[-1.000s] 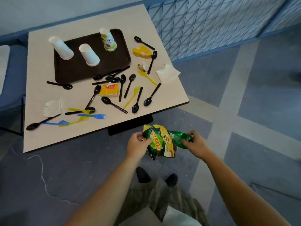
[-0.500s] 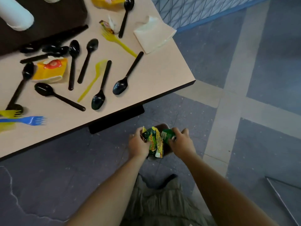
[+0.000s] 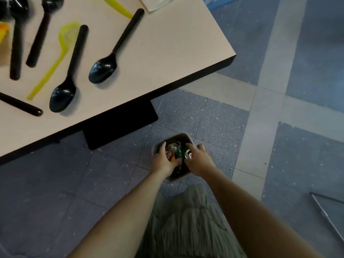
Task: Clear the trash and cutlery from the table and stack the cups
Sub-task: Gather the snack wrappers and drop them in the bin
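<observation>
Both my hands are lowered into a small grey trash bin (image 3: 182, 135) on the floor below the table's corner. My left hand (image 3: 162, 163) grips a crumpled chip bag (image 3: 171, 152) inside the bin's mouth. Beside it, my right hand (image 3: 199, 162) holds a green can (image 3: 187, 154) with a silver top. On the beige table (image 3: 167, 53) above lie several black plastic spoons (image 3: 102, 68), one more black spoon (image 3: 62, 98) and a yellow plastic fork (image 3: 55, 60). No cups are in view.
A white napkin (image 3: 158, 3) lies at the table's far edge. The table's black pedestal base (image 3: 121, 125) stands just left of the bin. Grey tiled floor surrounds the bin; a metal strip (image 3: 327, 216) lies at the right.
I have bent down: both hands carried the chip bag and green can from waist height into the bin. The view has dropped closer to the table corner.
</observation>
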A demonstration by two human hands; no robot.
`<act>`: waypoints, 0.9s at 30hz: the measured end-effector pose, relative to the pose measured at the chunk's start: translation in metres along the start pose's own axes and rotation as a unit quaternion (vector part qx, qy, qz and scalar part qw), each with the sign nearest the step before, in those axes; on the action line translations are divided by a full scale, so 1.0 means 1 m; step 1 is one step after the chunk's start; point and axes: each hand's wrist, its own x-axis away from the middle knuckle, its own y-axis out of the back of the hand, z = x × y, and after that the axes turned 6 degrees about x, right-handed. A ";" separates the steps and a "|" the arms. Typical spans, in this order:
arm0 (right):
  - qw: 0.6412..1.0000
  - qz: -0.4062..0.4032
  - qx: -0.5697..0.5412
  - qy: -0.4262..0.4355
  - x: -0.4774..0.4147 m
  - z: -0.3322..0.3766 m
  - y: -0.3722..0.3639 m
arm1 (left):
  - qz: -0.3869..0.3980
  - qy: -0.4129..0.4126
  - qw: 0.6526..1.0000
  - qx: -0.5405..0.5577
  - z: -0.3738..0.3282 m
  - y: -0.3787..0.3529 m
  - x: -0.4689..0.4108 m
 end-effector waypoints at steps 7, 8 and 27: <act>1.000 0.011 -0.017 0.016 0.026 0.003 0.009 | 0.017 -0.036 0.999 0.007 0.006 0.013 0.028; 1.000 0.007 -0.020 0.021 0.034 0.006 0.014 | 0.009 -0.044 0.999 0.007 0.004 0.019 0.036; 0.977 -0.113 -0.094 0.156 0.237 0.124 0.196 | -0.079 -0.152 0.973 0.153 -0.139 0.175 0.309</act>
